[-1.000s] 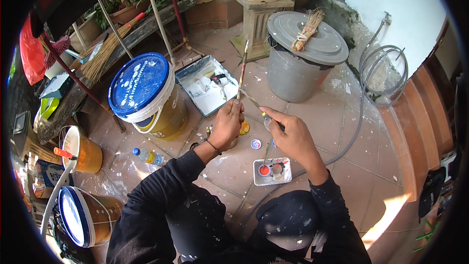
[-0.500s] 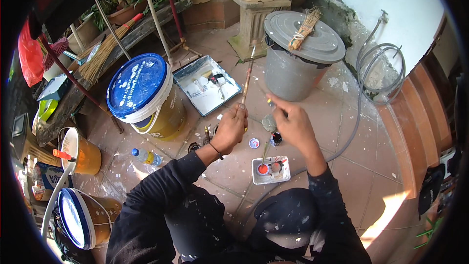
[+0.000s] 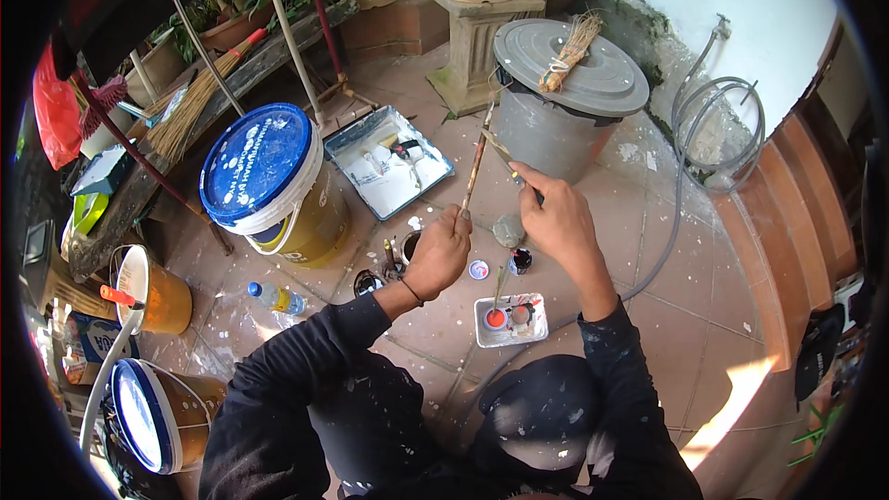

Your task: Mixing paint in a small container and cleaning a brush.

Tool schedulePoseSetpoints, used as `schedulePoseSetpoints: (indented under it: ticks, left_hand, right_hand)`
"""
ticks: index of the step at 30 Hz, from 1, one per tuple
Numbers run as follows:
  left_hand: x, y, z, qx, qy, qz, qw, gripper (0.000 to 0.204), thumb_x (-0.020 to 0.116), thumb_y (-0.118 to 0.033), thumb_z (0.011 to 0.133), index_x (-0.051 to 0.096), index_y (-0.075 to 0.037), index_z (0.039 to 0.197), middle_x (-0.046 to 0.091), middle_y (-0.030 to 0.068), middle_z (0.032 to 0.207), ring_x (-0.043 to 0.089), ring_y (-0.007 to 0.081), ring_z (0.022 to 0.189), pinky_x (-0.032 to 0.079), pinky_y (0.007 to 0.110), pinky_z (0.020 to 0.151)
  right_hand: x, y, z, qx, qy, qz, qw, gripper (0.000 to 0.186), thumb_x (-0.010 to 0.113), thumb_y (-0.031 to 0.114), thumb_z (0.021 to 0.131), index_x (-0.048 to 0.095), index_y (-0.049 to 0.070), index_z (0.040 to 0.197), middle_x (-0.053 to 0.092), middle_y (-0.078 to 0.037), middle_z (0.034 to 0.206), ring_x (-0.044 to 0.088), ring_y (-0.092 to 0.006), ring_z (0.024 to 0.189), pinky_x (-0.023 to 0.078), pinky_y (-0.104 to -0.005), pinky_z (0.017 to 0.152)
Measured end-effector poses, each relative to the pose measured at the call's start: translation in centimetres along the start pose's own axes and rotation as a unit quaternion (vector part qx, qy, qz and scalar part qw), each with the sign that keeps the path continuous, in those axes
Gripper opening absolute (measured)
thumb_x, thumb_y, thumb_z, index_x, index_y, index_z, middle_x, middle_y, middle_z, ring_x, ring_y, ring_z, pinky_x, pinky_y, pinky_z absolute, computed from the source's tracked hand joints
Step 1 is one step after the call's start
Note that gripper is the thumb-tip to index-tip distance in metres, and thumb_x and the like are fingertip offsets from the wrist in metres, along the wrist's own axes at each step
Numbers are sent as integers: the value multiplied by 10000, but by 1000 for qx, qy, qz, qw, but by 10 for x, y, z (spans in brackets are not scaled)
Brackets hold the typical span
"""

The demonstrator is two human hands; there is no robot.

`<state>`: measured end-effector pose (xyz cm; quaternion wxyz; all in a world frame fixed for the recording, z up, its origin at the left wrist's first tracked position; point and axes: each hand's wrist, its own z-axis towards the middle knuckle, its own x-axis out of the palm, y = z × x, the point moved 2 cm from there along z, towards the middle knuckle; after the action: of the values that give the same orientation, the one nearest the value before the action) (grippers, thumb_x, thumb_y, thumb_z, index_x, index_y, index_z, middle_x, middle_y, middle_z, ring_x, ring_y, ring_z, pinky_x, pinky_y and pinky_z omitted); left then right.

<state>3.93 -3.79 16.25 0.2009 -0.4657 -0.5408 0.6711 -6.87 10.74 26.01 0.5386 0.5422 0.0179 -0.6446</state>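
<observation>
My left hand [image 3: 438, 252] is closed around the lower end of a thin, mottled brown stick [image 3: 475, 167]. The stick leans up and away toward the grey bin, its narrow tip on top. In my right hand [image 3: 558, 220] is a small knife [image 3: 498, 147] with a yellow and dark handle. Its blade lies against or just beside the upper stick; exact contact is unclear. Below my hands sits a white tray [image 3: 512, 337] holding a cup of red paint [image 3: 495, 318] with a thin stick standing in it. A dark paint jar [image 3: 520, 261] and a small round lid [image 3: 478, 269] are close by.
A lidded grey bin [image 3: 546, 134] stands ahead, a bundle of bristles [image 3: 571, 54] on top. Left are a blue-lidded bucket [image 3: 261, 162], a paint tray [image 3: 389, 194] and a bottle [image 3: 276, 297]. A grey hose [image 3: 671, 250] crosses the tiled floor beside a stone [image 3: 507, 231].
My right hand has brought the knife up to the stick; its blade now shows clearly. The stick's tip has come slightly lower. My left hand keeps its grip.
</observation>
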Motion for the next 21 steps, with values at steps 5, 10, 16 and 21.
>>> schedulePoseSetpoints:
  ticks: [5,10,16,21]
  left_hand:
    - [-12,-7,-1,27,-108,21,994,301,422,-235,1074,532,2,925,606,255,759,606,457,746,458,515,689]
    - [-7,-11,-5,75,-43,43,995,305,420,-262,1077,523,-3,952,613,276,769,604,496,762,458,548,686]
    - [-7,-14,-9,80,-36,107,990,247,442,-248,1066,503,-21,991,604,312,760,594,531,769,444,589,668]
    - [-9,-12,-13,99,-105,124,982,221,464,-223,1056,477,-14,987,587,300,721,582,522,716,430,592,639]
  right_hand:
    - [4,-7,-6,42,178,12,983,365,554,200,936,704,126,1260,685,-274,886,682,-436,826,548,-482,772]
    - [0,-17,-1,43,37,38,998,361,573,216,932,708,146,1259,689,-273,923,682,-438,874,550,-463,800]
    - [-2,-17,-2,47,5,45,998,366,560,219,938,704,141,1266,697,-259,959,685,-429,880,544,-467,806]
    - [-2,-9,-6,20,115,18,993,363,532,178,942,703,109,1255,695,-256,916,678,-445,858,549,-476,785]
